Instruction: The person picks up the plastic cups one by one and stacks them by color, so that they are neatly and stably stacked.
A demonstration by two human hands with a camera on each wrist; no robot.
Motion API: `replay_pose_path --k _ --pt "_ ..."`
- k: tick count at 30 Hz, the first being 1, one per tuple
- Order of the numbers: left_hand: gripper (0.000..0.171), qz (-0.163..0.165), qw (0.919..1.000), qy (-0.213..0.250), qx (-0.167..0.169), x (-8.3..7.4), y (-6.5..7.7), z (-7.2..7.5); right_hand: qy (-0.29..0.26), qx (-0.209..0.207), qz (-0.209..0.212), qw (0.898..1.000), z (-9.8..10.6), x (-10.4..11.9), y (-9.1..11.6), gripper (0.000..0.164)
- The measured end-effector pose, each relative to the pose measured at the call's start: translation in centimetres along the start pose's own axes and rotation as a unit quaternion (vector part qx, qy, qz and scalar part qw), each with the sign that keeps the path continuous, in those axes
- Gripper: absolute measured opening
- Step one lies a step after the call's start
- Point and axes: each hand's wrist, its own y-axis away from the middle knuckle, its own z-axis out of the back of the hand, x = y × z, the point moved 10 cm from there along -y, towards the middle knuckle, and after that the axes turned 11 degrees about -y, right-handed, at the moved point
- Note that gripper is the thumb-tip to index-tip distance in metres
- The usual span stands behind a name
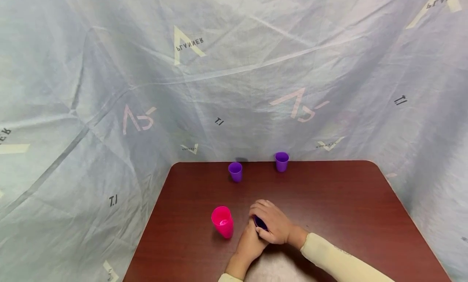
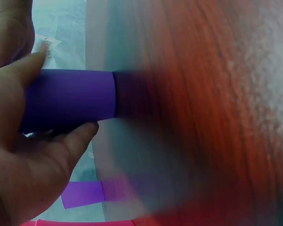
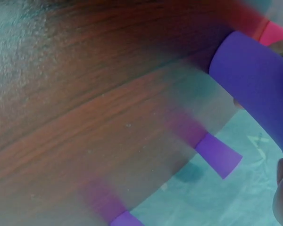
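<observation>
A purple cup stands upright at the near middle of the table, between both hands. My left hand grips its side, with thumb and fingers on opposite sides of the wall. Over the top lies my right hand, its curled fingers and thumb at the rim; the dark inside of the cup shows between them. Much of this cup is hidden from the head view, while its side shows in the right wrist view. To the left of the hands, a bright pink cup stands mouth up, touched by neither hand.
Toward the table's back edge stand two more purple cups, one left of centre and one farther right. The brown wooden table has rounded corners. Grey printed sheeting hangs behind it and along the sides.
</observation>
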Motion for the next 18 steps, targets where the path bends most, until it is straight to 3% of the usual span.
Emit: replay_pose_path --k 6,9,14,18 --pt "0.06 -0.035 0.9959 -0.033 -0.077 -0.3 0.1 1.4 -0.008 0.025 0.014 1.0 -0.4 0.2 -0.4 0.053" --pt "0.052 -0.049 0.9935 -0.04 -0.094 -0.3 0.1 1.4 -0.014 0.026 0.01 1.0 -0.3 0.1 -0.4 0.056" --pt "0.05 -0.042 0.9959 -0.025 -0.076 -0.4 -0.1 0.9 -0.023 0.03 -0.018 0.999 0.1 -0.4 -0.3 0.06" --pt "0.054 -0.011 0.9986 0.0 -0.051 -0.3 -0.3 0.6 -0.016 0.035 -0.041 0.998 0.4 -1.2 -0.4 0.057"
